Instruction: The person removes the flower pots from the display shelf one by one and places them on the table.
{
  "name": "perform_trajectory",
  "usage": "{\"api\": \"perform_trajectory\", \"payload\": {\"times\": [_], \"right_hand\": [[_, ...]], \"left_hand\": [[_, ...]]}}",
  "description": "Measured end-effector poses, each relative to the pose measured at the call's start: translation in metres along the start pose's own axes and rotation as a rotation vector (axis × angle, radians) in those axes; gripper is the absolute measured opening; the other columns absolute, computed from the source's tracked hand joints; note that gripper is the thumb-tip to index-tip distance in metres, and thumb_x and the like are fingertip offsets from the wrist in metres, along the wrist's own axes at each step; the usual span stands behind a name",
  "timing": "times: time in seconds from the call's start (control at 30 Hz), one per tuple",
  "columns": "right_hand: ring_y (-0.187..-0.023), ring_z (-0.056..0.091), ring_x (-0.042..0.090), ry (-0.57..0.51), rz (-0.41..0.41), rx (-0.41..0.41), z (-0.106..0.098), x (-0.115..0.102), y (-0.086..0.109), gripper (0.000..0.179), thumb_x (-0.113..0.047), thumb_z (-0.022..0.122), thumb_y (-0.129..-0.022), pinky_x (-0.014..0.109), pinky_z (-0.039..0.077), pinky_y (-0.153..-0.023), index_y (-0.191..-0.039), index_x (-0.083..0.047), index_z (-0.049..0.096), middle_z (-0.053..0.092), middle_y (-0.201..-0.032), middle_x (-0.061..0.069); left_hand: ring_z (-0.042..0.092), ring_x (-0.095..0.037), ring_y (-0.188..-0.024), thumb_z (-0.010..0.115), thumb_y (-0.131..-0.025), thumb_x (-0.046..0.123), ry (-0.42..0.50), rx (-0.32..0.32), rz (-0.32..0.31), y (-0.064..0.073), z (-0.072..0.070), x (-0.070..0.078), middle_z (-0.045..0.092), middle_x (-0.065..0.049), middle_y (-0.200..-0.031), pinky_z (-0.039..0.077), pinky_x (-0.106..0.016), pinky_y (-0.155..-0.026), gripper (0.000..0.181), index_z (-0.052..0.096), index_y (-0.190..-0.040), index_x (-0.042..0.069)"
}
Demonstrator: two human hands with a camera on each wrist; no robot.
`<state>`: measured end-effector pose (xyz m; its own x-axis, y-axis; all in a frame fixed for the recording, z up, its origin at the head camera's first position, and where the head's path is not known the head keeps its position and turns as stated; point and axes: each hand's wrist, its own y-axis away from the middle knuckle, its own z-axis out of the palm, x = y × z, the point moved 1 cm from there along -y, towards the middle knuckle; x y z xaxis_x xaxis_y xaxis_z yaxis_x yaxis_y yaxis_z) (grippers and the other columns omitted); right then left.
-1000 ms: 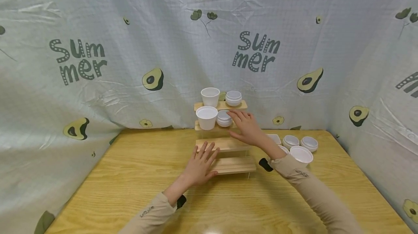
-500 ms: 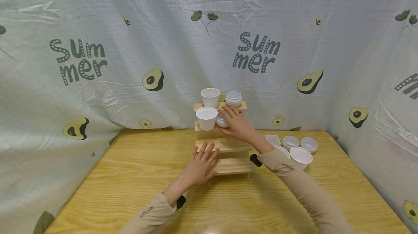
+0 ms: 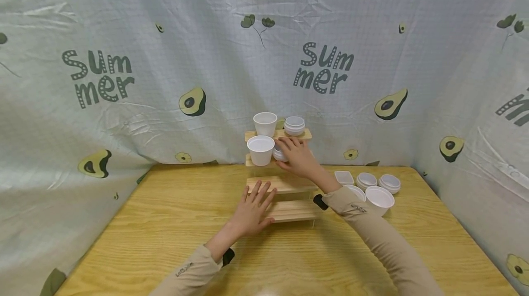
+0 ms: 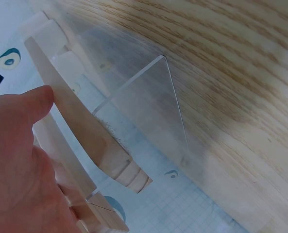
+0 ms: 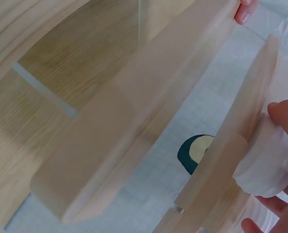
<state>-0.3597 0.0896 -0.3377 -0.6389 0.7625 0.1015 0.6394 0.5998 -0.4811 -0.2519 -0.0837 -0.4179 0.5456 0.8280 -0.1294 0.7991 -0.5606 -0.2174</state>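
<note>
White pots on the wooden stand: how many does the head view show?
4: a tall pot and a round pot on the top board; another tall pot and another round pot on the board below. The right hand partly covers the last and could hide more.

From the head, looks forward and down from well back over bare left hand point(image 3: 250, 213), bare right hand point(image 3: 300, 159) and pale wooden stepped stand point(image 3: 294, 185). From left wrist, peers close, rolled, with that hand at eight o'clock; from right, likewise, with hand at four. Shares stand in all three.
</note>
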Motion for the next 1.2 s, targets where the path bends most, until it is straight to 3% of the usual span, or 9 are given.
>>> {"api": "perform_trajectory", "payload": {"times": [0.2, 0.53, 1.0, 1.07, 1.2], "right_hand": [[-0.112, 0.045, 0.028, -0.007, -0.019, 0.061, 0.001, 0.001, 0.002, 0.059, -0.032, 0.066, -0.079, 0.049, 0.038, -0.083, -0.129, -0.009, 0.046, 0.052, -0.124, 0.01], [-0.11, 0.046, 0.034, -0.007, -0.004, 0.041, -0.003, 0.006, 0.011, 0.06, -0.035, 0.066, -0.079, 0.051, 0.036, -0.086, -0.131, -0.015, 0.044, 0.049, -0.125, 0.01], [-0.096, 0.048, 0.03, 0.049, -0.088, 0.076, -0.015, 0.012, 0.049, 0.06, -0.035, 0.069, -0.074, 0.047, 0.038, -0.077, -0.125, -0.01, 0.048, 0.049, -0.119, 0.011], [-0.096, 0.048, 0.029, 0.049, -0.1, 0.081, -0.017, 0.012, 0.056, 0.061, -0.034, 0.07, -0.073, 0.046, 0.037, -0.076, -0.124, -0.009, 0.048, 0.049, -0.119, 0.011], [-0.096, 0.046, 0.028, 0.068, -0.125, 0.093, -0.019, 0.013, 0.07, 0.061, -0.035, 0.07, -0.073, 0.045, 0.036, -0.075, -0.123, -0.007, 0.048, 0.048, -0.118, 0.01]], "left_hand": [[0.016, -0.032, -0.137, 0.044, -0.087, 0.052, 0.001, 0.002, 0.004, 0.001, -0.002, 0.0, 0.016, -0.01, -0.149, 0.02, -0.053, -0.106, 0.071, 0.021, -0.143, 0.015], [0.017, -0.032, -0.137, 0.045, -0.087, 0.052, -0.008, 0.025, 0.005, 0.001, -0.002, -0.001, 0.018, -0.011, -0.149, 0.02, -0.053, -0.105, 0.072, 0.021, -0.143, 0.014], [0.017, -0.032, -0.137, 0.043, -0.087, 0.052, -0.025, 0.005, 0.003, 0.002, -0.004, 0.001, 0.018, -0.011, -0.149, 0.021, -0.052, -0.106, 0.07, 0.022, -0.143, 0.015], [0.017, -0.032, -0.137, 0.044, -0.087, 0.051, -0.012, 0.012, 0.007, 0.002, -0.002, 0.001, 0.019, -0.011, -0.149, 0.021, -0.051, -0.106, 0.07, 0.022, -0.143, 0.015], [0.013, -0.031, -0.138, 0.042, -0.089, 0.051, 0.029, 0.087, 0.029, 0.003, 0.002, -0.001, 0.015, -0.01, -0.15, 0.019, -0.052, -0.106, 0.071, 0.016, -0.144, 0.016]]}}
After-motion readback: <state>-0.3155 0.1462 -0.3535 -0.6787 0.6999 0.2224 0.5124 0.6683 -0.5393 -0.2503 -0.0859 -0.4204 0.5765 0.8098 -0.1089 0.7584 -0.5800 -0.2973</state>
